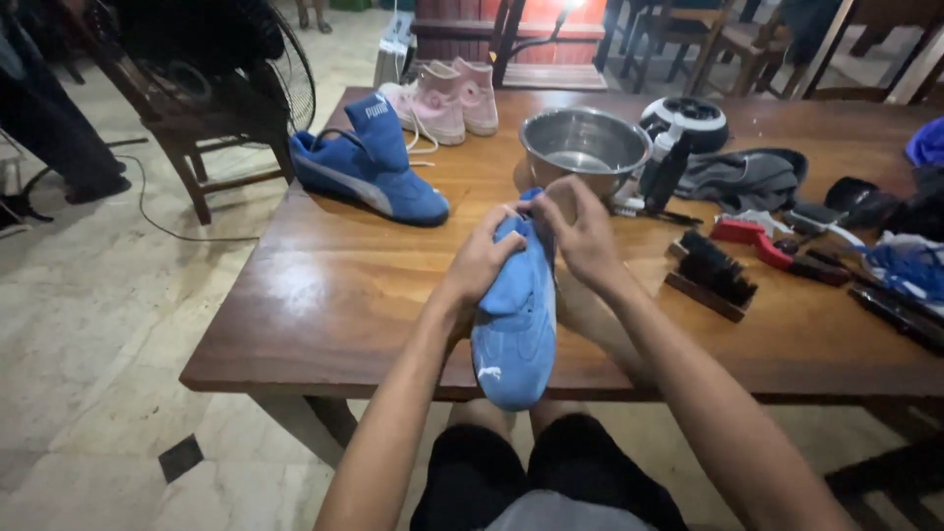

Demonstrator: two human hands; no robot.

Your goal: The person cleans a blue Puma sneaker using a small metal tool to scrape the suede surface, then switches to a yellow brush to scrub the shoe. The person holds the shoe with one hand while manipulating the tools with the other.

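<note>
Left grip: left hand (484, 258) curled around the ankle opening of the blue shoe (515, 315), fingers pressed into its collar.
Right grip: right hand (580, 234) pinching the same collar from the other side, thumb and fingers closed on the fabric.
Shoe position: held above the near edge of the bench (324, 295), over the person's lap.
Shoe axis: long axis runs roughly away-to-near; toe points toward the person, sole side turned down.
Shoe material: soft matte blue upper, suede-like, rounded toe.
Second blue shoe (369, 167): lies on the bench at far left, tongue raised.
Bowl (584, 146): round, polished metal, just beyond the hands.
Brush (712, 273): dark bristles, wooden back, right of the hands.
</note>
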